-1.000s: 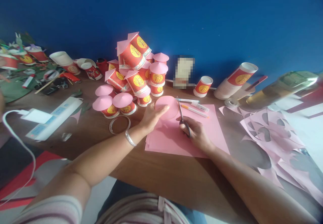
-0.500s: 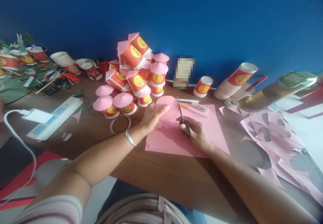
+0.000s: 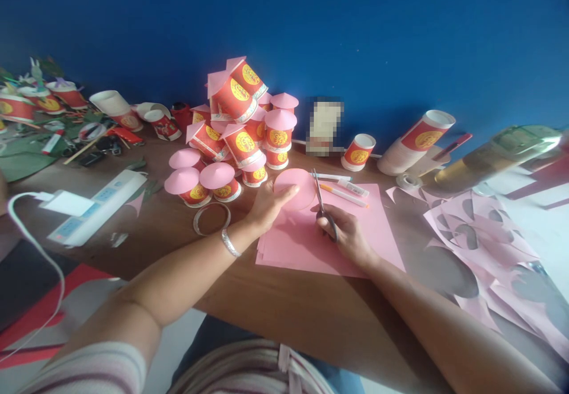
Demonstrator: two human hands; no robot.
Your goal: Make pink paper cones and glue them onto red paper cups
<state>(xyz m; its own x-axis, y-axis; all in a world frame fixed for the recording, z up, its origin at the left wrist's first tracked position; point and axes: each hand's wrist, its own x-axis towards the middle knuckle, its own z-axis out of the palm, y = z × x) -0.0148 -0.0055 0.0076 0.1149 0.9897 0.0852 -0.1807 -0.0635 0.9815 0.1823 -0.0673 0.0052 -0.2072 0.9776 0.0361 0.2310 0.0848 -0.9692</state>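
Observation:
Between thumb and fingers, my left hand [image 3: 269, 205] pinches a round pink paper disc [image 3: 294, 182] by its left side. My right hand [image 3: 349, 237] is closed round the dark handles of a pair of scissors [image 3: 320, 199]. The blades point up and away from me, right beside the disc's right edge; whether they touch the paper I cannot tell. Below both hands lies a stack of pink paper sheets [image 3: 306, 252]. On its far side rest an orange-tipped marker [image 3: 344, 195], a teal-tipped marker [image 3: 331, 176] and a clear-bodied piece of stationery [image 3: 355, 188].
Red paper cups with pink cone tops [image 3: 242, 142] are piled behind my left hand. Pink paper offcuts [image 3: 480, 228] lie at right, near a tape roll [image 3: 409, 181] and stacked cups [image 3: 418, 139]. A power strip [image 3: 95, 210] and a tape-like ring [image 3: 212, 218] are at left.
Almost nothing differs. The scissor blades appear slightly further apart at the tips; the disc and both hands keep nearly the same place.

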